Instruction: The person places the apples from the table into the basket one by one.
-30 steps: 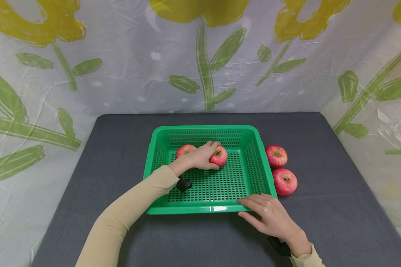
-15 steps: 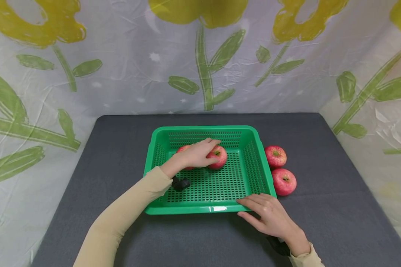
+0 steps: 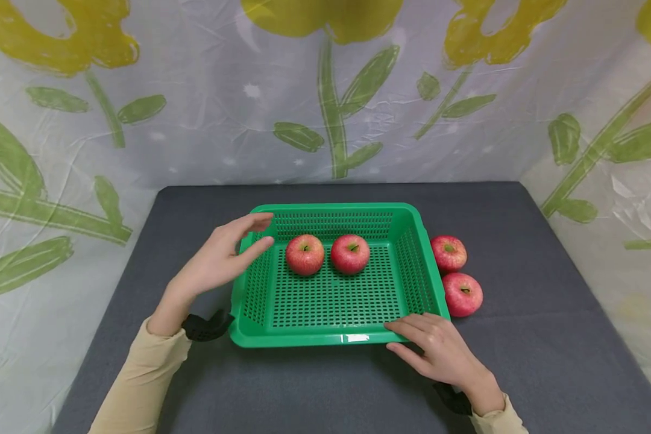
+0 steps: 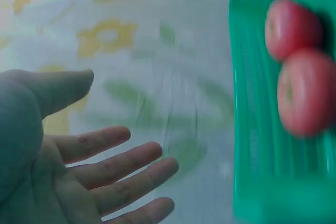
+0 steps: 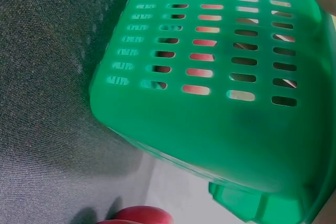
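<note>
A green plastic basket (image 3: pixel 325 335) with slotted walls stands on the table. Inside lie two red apples side by side, the left apple (image 3: pixel 305 255) and the right apple (image 3: pixel 350 254). My left hand (image 3: pixel 225 256) hovers over the basket's left edge with fingers spread and nothing in it; in the left wrist view its palm and fingers show apart from the basket. At the front right corner my right hand (image 3: pixel 434 349) holds the basket's rim, fingers over the top and thumb on the outer side. The right wrist view shows the basket's slotted outer wall (image 5: pixel 210 124) close up.
Two more red apples, a rear apple (image 3: pixel 448 254) and a front apple (image 3: pixel 462 295), sit on the table right beside the basket's right wall. Dark grey cloth (image 3: pixel 195 211) covers the table. A flower-printed sheet (image 3: pixel 206 120) hangs behind and at both sides.
My left hand has let go of the right apple in the basket and moved left, up to the basket's left edge. The right hand and the basket have stayed in place.
</note>
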Demonstrator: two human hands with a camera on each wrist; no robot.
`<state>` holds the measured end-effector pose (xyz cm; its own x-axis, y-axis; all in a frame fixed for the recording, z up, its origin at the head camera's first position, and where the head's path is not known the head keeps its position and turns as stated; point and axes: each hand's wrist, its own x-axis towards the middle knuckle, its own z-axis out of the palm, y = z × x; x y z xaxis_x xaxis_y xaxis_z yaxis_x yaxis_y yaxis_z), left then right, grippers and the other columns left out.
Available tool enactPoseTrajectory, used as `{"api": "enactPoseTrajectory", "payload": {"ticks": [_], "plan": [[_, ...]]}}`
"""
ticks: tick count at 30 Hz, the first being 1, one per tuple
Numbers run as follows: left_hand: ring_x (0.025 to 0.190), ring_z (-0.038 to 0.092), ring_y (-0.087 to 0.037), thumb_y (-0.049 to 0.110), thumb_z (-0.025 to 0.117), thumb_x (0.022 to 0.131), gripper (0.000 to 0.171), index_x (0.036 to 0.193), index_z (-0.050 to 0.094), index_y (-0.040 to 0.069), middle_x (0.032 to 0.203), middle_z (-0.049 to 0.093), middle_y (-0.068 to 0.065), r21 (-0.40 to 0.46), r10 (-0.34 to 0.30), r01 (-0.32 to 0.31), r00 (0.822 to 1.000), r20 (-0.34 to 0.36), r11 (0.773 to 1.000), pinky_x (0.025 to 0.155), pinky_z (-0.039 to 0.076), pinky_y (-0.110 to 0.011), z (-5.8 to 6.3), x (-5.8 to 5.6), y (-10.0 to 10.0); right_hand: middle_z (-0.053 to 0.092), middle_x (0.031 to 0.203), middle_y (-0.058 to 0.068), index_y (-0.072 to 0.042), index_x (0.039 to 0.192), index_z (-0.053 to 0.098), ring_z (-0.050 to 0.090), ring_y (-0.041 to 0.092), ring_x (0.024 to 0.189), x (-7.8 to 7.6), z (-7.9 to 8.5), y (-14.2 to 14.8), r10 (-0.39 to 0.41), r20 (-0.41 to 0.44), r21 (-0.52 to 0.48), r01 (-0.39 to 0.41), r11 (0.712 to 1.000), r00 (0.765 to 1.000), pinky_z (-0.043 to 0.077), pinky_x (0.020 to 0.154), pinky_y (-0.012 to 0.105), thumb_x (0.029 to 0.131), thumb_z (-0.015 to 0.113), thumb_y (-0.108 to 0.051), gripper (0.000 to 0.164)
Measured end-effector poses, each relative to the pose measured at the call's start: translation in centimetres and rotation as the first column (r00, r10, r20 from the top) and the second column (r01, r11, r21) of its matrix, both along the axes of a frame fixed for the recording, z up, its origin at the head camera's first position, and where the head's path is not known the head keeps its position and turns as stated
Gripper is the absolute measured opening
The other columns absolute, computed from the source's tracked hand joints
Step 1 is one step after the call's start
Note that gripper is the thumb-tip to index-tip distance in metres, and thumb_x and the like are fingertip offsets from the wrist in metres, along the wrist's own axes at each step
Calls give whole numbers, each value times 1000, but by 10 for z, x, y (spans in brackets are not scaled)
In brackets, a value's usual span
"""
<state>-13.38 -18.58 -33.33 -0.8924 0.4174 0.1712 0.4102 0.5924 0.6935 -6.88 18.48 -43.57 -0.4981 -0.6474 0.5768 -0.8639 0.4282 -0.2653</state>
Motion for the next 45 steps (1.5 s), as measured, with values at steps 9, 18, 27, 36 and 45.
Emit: {"api": "enactPoseTrajectory", "payload": {"ticks": [9, 18, 27, 36, 45], "plan": [[126, 25, -31, 37, 47, 91, 67, 141, 14, 6, 139, 25, -17, -97, 140, -131, 987, 85, 987, 93, 26, -52, -39, 20, -52, 63, 88, -7, -11, 95, 68, 58, 4, 77, 0, 2, 3, -6, -19, -19, 6, 1000, 1000, 45, 65, 23, 75, 69, -26, 24], [129, 18, -31, 31, 54, 88, 81, 142, -3, 14, 144, 12, -15, 20, 156, -162, 973, 172, 987, 95, 25, -53, -92, 42, -47, 63, 88, -6, -12, 96, 68, 58, 4, 77, 2, -5, 0, 3, -38, -18, -3, 1000, 999, 45, 64, 23, 74, 70, -25, 26], [127, 24, -27, 16, 61, 84, 90, 141, -9, 19, 145, 12, -10, 209, 166, -199, 972, 166, 957, 95, 29, -42, -105, 44, -30, 64, 88, -5, -10, 98, 67, 58, 4, 77, -1, -3, -3, 12, -57, -28, -13, 1000, 998, 44, 63, 22, 78, 66, -27, 26], [121, 33, -32, 6, 57, 86, 83, 143, -3, 18, 143, 18, -14, 391, 84, -155, 978, 193, 907, 83, 39, -15, -115, 40, -25, 62, 97, -2, -10, 103, 65, 59, 9, 86, -4, -2, 0, 21, -21, -51, -22, 998, 1000, 46, 73, 25, 78, 67, -25, 29], [119, 34, -35, 3, 51, 88, 78, 142, -3, 13, 142, 19, -17, 461, 37, -127, 979, 201, 878, 82, 40, -16, -119, 40, -22, 57, 104, 19, 6, 103, 61, 55, 27, 93, -4, 35, 6, 65, 33, -309, -52, 950, 997, 41, 83, 21, 89, 53, -14, 26]]}}
